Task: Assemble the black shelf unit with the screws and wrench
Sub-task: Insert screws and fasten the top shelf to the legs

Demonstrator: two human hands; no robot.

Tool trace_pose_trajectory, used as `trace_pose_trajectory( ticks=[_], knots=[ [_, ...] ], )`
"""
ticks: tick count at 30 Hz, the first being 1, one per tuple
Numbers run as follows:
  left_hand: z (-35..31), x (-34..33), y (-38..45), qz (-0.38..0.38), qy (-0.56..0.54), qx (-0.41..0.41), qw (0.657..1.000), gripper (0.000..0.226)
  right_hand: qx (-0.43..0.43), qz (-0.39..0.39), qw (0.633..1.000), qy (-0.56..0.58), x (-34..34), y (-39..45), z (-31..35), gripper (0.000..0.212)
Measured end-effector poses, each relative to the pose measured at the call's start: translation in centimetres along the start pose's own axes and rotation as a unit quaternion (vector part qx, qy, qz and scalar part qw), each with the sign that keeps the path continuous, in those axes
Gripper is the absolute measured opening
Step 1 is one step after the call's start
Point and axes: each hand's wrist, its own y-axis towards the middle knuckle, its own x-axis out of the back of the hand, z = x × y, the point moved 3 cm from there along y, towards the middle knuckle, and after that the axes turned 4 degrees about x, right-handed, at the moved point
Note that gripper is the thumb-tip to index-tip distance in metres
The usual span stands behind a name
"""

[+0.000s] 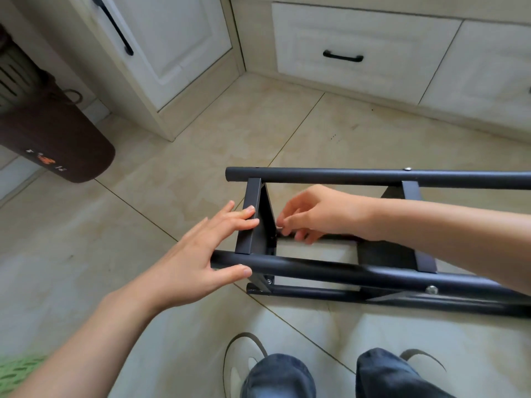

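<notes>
The black shelf unit (344, 271) lies at 4 o'clock, on its side. Our left hand (201, 254) presses flat, fingers straight, steadying 2 bars. Our right hand (313, 214) pinches something small and silvery. Rigid, smooth metal probably: we'd grip the tubes.

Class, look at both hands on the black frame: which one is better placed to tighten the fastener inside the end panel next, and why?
Probably the right hand: its fingertips already pinch a small silver piece inside the shelf frame. The left hand lies flat, bracing the bars.
</notes>
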Motion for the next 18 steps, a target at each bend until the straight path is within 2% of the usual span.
trace_pose_trajectory(
  ticks=[4,7,10,14,18],
  knots=[
    [-0.4,-0.4,-0.5,0.004,-0.057,0.051,0.997,0.065,0.091,-0.074,0.980,-0.164,2.3,-2.6,2.1,0.014],
    [-0.7,-0.6,-0.8,-0.023,-0.122,0.075,0.989,0.067,0.149,-0.164,0.930,-0.293,4.0,-4.0,2.8,0.019],
    [-0.5,-1.1,-1.1,-0.079,-0.161,0.121,0.976,0.073,0.173,-0.207,0.882,-0.385,5.5,-4.0,2.5,0.025],
    [0.4,-2.5,-1.9,-0.146,-0.270,0.232,0.923,0.092,0.114,-0.207,0.879,-0.413,6.7,-3.0,1.6,0.038],
    [0.7,-4.5,-2.2,-0.163,-0.388,0.309,0.853,0.076,0.099,-0.178,0.892,-0.404,6.7,-2.0,1.3,0.032]
  ],
)
